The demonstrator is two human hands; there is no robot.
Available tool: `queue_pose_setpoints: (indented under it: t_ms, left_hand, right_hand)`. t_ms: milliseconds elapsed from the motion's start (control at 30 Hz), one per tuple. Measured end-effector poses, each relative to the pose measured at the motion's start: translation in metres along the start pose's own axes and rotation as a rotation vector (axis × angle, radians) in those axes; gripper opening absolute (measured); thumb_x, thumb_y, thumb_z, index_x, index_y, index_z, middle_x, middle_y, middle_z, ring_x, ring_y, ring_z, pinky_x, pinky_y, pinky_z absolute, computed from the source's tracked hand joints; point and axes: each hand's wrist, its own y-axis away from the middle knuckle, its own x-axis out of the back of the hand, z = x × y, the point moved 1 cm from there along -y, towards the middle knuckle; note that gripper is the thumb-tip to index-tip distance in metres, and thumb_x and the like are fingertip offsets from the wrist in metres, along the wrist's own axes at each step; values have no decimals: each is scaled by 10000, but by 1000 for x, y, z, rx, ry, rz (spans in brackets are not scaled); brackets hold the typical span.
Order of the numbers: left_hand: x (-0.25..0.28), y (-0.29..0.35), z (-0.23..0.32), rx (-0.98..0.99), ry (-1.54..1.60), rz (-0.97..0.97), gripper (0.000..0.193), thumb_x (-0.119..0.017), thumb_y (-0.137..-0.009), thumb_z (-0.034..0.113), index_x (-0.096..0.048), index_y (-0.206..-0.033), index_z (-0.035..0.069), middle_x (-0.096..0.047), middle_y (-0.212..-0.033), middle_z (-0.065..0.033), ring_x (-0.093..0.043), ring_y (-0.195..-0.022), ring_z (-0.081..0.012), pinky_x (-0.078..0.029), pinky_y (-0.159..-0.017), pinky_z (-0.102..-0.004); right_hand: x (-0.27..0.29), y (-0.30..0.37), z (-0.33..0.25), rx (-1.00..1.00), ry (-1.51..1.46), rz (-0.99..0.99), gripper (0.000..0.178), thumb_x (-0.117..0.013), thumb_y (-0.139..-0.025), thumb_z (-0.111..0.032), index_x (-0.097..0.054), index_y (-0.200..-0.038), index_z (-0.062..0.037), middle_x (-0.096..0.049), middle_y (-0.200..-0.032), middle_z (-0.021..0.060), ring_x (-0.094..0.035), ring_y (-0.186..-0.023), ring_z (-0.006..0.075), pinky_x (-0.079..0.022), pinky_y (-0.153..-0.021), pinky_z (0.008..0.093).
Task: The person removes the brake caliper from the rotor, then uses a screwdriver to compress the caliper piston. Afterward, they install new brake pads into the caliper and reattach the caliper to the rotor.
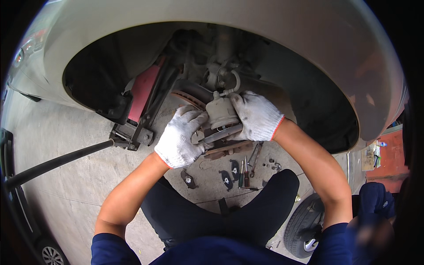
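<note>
Inside the open wheel arch, a grey brake caliper point(220, 111) hangs from its hose point(237, 81). My right hand point(257, 115), in a white knit glove, is closed round the caliper's right side. My left hand point(182, 138), gloved the same way, has its fingers bent round the left end of a flat grey brake pad point(223, 132), seen edge-on below the piston. The right glove's fingertips are partly hidden behind the metal. Behind the left hand shows the brown rim of the brake disc point(190, 99). Below the pad lies a rusty bracket point(229, 149).
Brake pads point(189, 179), screwdrivers point(246, 176) and a wrench point(255, 157) lie on the concrete between my knees. At left stands a jack point(132, 134) with a long black handle point(59, 163). A wheel point(304, 225) lies at right, near another person point(375, 198).
</note>
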Motion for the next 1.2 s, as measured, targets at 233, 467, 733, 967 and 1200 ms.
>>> queue_pose_setpoints:
  t_ms: [233,467,733,967,1200]
  left_hand:
    - [1,0,-3,17,-22,-21,678,-919,-665,165,-692,-1277,-20,-696,-1308,-208,-627,-1271,-444,-552,-1077,-507]
    - [0,2,-2,60,-20,-53,671,-902,-685,161,-698,-1301,-8,-688,-1327,-208,-590,-1330,-449,-531,-1117,-521]
    - [5,8,-10,64,11,-94,789,-966,-681,263,-673,-1371,15,-665,-1394,-199,-545,-1407,-449,-490,-1173,-528]
    - [-35,107,-90,786,648,599,429,-819,-990,323,-706,-1220,-20,-756,-1046,-87,-717,-971,-132,-584,-875,-305]
    - [-199,129,-169,837,-46,-609,602,-757,-945,334,-601,-1453,52,-659,-1446,-242,-696,-1261,-400,-586,-1032,-475]
  right_hand:
    - [1,1,1,13,26,19,1109,-946,-706,-562,-495,-1444,131,-733,-1078,288,-695,-1080,449,-582,-974,500]
    - [-4,1,1,14,37,95,1112,-960,-636,-621,-553,-1363,115,-715,-1129,307,-701,-1058,471,-586,-975,508]
    - [-16,2,8,104,51,220,1140,-964,-601,-616,-557,-1368,124,-730,-1088,286,-721,-979,454,-607,-915,499]
    - [-13,-1,3,86,45,192,1185,-959,-604,-643,-538,-1412,114,-741,-1099,265,-725,-1033,429,-616,-946,485]
    - [-15,2,9,140,53,231,1147,-975,-587,-606,-556,-1380,110,-736,-1033,251,-726,-951,424,-617,-873,476]
